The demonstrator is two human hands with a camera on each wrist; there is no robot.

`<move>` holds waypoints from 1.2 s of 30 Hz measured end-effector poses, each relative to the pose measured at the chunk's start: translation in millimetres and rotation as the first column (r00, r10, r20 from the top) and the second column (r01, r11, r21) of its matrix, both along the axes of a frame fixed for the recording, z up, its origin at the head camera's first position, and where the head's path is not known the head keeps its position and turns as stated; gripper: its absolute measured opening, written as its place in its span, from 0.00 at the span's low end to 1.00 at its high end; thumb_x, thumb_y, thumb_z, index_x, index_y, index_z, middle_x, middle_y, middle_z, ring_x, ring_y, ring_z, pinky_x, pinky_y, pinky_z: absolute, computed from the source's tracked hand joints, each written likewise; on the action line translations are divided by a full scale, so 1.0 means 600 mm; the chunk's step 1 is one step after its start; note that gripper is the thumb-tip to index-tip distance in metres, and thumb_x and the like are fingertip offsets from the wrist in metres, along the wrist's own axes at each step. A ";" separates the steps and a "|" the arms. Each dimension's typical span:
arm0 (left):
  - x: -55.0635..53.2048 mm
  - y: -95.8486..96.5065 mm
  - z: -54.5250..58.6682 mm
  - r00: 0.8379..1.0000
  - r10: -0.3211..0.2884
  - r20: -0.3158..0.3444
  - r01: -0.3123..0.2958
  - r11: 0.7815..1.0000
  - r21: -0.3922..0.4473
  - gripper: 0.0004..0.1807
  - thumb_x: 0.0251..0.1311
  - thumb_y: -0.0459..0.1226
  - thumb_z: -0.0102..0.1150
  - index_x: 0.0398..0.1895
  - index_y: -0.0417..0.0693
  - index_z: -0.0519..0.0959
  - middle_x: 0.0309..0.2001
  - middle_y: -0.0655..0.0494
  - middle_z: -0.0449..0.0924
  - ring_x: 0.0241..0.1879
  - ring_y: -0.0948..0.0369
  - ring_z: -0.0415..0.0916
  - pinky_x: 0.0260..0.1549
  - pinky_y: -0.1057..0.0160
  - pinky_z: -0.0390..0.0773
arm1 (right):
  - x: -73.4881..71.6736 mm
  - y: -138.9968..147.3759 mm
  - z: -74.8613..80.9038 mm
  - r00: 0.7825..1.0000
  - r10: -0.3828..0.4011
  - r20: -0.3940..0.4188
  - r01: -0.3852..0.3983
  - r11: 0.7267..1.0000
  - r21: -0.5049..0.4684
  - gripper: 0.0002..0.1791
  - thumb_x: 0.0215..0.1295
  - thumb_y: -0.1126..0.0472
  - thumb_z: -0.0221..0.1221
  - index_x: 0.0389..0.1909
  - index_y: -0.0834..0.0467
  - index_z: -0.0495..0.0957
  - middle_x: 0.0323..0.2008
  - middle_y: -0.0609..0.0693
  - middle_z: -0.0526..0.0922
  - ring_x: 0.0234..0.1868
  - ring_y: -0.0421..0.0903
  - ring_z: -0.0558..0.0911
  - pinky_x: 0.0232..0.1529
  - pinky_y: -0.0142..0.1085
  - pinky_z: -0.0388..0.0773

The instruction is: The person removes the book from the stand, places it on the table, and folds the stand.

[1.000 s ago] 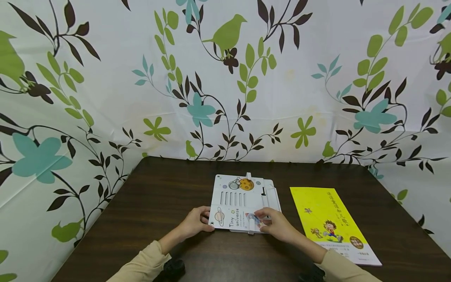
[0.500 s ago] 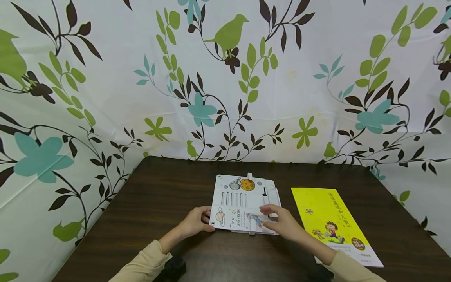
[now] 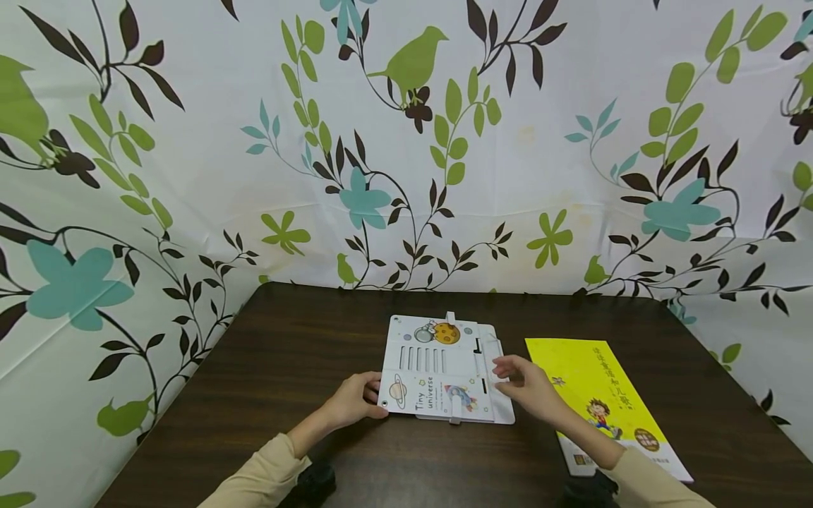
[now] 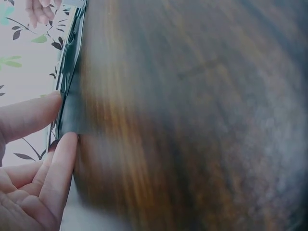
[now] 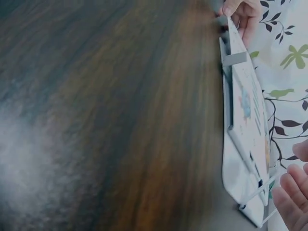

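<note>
A white folding book stand point(image 3: 438, 367) with printed planets and the words "Tiny universe" lies folded on the dark table. My left hand point(image 3: 351, 401) pinches its near left corner, thumb on top and fingers underneath, as the left wrist view shows along the stand's thin edge point(image 4: 70, 67). Just off the right edge hovers my right hand point(image 3: 532, 389), its fingers loosely bent and holding nothing. In the right wrist view, the stand's layered panels point(image 5: 245, 110) and a grey clip point(image 5: 235, 58) show side-on, with thin rods sticking out at the end by my right fingers point(image 5: 288, 197).
A yellow book point(image 3: 587, 384) with a cartoon child on its cover lies to the right, partly under my right forearm. Behind the table point(image 3: 305, 331) hangs a white cloth point(image 3: 495, 233) printed with leaves and birds.
My right hand has moved right, off the stand's near right part, uncovering the rocket picture and the right edge. The left hand keeps its hold on the corner.
</note>
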State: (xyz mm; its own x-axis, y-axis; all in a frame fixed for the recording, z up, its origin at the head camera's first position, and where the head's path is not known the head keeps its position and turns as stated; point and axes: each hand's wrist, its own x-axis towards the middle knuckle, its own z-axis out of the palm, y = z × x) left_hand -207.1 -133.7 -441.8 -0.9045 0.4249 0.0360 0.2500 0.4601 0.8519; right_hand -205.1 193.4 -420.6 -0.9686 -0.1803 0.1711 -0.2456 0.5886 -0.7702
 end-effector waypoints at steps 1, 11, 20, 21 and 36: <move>0.000 0.000 0.000 1.000 -0.002 -0.001 0.002 1.000 0.000 0.31 0.38 0.25 0.69 0.50 0.26 0.70 0.35 0.49 0.75 0.33 0.57 0.75 0.28 0.67 0.75 | 0.000 0.001 -0.002 1.000 -0.006 0.006 0.006 1.000 -0.001 0.19 0.51 0.71 0.62 0.46 0.67 0.73 0.35 0.54 0.80 0.38 0.49 0.78 0.41 0.40 0.78; -0.001 -0.002 -0.001 1.000 -0.011 0.001 0.011 1.000 -0.002 0.31 0.39 0.26 0.69 0.50 0.26 0.69 0.36 0.49 0.75 0.34 0.56 0.76 0.28 0.67 0.75 | -0.004 0.011 -0.028 0.995 -0.073 0.062 0.072 0.997 0.022 0.10 0.55 0.68 0.60 0.39 0.64 0.78 0.33 0.50 0.81 0.32 0.43 0.76 0.35 0.31 0.75; 0.001 -0.003 0.000 1.000 -0.009 0.004 0.009 1.000 0.015 0.32 0.39 0.26 0.69 0.51 0.25 0.69 0.36 0.48 0.75 0.34 0.56 0.76 0.28 0.67 0.75 | -0.006 0.018 -0.035 0.995 -0.065 0.072 0.062 0.997 0.043 0.06 0.56 0.68 0.59 0.36 0.61 0.80 0.33 0.49 0.81 0.33 0.43 0.75 0.36 0.31 0.73; 0.001 -0.003 0.000 1.000 -0.009 0.005 0.009 1.000 0.016 0.32 0.39 0.26 0.69 0.51 0.25 0.69 0.36 0.48 0.75 0.34 0.56 0.76 0.28 0.67 0.75 | -0.006 0.019 -0.035 0.995 -0.064 0.073 0.061 0.997 0.044 0.06 0.56 0.69 0.59 0.36 0.61 0.80 0.33 0.49 0.82 0.33 0.43 0.75 0.36 0.31 0.73; 0.000 -0.004 -0.003 1.000 -0.014 -0.003 0.014 1.000 0.021 0.33 0.39 0.26 0.69 0.52 0.25 0.69 0.36 0.49 0.75 0.34 0.56 0.75 0.29 0.68 0.74 | -0.008 0.019 -0.037 0.997 -0.050 0.058 0.047 0.998 0.051 0.05 0.56 0.69 0.59 0.34 0.60 0.80 0.33 0.49 0.82 0.33 0.43 0.74 0.38 0.32 0.73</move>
